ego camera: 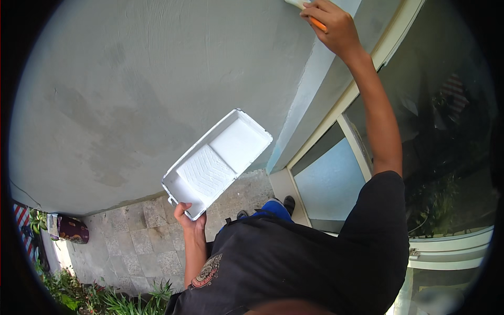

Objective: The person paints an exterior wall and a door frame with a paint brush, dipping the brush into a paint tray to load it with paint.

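Note:
My left hand (190, 215) grips the near end of a paint tray (240, 134), its thumb over the rim. White paint lies in the tray's deep end and coats its ribbed ramp. My right hand (328, 23), raised at the top of the view, is closed around the orange handle of a paintbrush (318, 24). The brush's whitish head is partly cut off by the top edge, close to the grey wall (177, 71); whether its bristles touch the wall cannot be told. A lighter painted strip (305, 90) runs down the wall's corner.
A pale-framed window or door (354, 147) with dark glass stands at the right, beside my raised arm. Paving tiles (145, 236) cover the ground. A purple patterned container (73, 229) stands by the wall at lower left, and green plants (130, 301) grow along the bottom left.

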A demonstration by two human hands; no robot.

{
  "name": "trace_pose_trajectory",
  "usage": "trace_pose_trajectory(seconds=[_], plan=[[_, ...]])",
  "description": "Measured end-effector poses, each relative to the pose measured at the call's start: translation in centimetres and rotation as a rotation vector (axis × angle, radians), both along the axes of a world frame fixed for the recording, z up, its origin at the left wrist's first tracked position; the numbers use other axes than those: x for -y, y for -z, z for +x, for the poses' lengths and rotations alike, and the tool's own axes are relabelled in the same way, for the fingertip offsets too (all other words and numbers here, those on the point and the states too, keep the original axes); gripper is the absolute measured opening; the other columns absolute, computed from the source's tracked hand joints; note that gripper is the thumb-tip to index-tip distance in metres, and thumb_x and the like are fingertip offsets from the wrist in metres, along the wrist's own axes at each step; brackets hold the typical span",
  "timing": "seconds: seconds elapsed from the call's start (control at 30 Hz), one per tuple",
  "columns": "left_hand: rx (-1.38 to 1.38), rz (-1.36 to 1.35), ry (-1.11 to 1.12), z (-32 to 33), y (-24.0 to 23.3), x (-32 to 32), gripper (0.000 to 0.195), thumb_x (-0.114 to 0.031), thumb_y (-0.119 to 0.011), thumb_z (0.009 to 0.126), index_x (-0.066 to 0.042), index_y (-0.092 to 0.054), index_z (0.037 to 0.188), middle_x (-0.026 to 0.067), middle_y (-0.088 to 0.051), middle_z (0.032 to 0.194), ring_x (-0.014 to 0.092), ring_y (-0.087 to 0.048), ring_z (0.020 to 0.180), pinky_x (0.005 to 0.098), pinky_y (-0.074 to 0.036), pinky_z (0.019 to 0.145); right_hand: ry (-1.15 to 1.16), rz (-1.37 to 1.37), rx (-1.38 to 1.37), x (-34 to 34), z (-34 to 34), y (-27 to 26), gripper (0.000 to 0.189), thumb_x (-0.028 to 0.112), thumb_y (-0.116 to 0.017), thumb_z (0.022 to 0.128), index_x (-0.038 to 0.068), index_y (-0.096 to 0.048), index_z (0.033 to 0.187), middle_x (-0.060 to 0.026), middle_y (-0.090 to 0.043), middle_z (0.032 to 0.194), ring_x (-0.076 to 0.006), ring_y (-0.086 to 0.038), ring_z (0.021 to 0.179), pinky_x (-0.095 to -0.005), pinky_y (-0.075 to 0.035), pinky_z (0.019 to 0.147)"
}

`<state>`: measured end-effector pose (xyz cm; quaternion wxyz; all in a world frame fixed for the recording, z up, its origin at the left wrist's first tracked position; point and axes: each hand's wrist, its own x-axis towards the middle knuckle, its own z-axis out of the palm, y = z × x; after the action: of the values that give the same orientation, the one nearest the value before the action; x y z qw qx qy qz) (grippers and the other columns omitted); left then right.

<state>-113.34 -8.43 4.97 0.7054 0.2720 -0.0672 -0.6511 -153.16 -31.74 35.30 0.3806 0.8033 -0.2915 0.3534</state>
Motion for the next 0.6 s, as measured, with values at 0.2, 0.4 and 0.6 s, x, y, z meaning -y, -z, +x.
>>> trace_pose_trajectory(seconds=[0.2, 0.4, 0.6], plan=[[0.051, -0.069, -0.071, 0.9, 1.8, 0.4, 0.066, -0.006, -0.051, 0.059, 0.003, -0.046, 0.124, 0.0147, -0.055, 0.12, 0.033, -0.051, 0.115, 0.0455, -0.041, 0.101, -0.014, 0.41, 0.173, -2.9, -3.5, 15.1, 0.01, 0.0, -0.068, 0.075, 0.005, -0.065, 0.083, -0.0042, -0.064, 0.089, -0.0231, -0.062, 0.076, -0.0315, -0.052, 0.065], [0.104, -0.099, -0.123, 0.0, 0.6, 0.2, 0.065, -0.007, -0.05, 0.06, 0.004, -0.045, 0.125, 0.0149, -0.055, 0.12, 0.034, -0.051, 0.115, 0.0483, -0.041, 0.101, -0.139, 0.645, 0.494, -4.7, -5.8, 25.1, 0.01, 0.002, -0.068, 0.076, 0.005, -0.066, 0.086, -0.0062, -0.064, 0.087, -0.0226, -0.063, 0.071, -0.0308, -0.051, 0.065], [0.11, -0.042, -0.119, 0.0, 0.3, 0.1, 0.065, -0.008, -0.05, 0.06, 0.002, -0.046, 0.124, 0.0142, -0.055, 0.119, 0.033, -0.052, 0.114, 0.0474, -0.041, 0.1, -0.267, 0.864, 1.584, -8.6, -2.6, 33.4, 0.007, 0.006, -0.066, 0.084, -0.001, -0.066, 0.085, -0.0078, -0.066, 0.089, -0.0148, -0.063, 0.072, -0.0268, -0.054, 0.06]])
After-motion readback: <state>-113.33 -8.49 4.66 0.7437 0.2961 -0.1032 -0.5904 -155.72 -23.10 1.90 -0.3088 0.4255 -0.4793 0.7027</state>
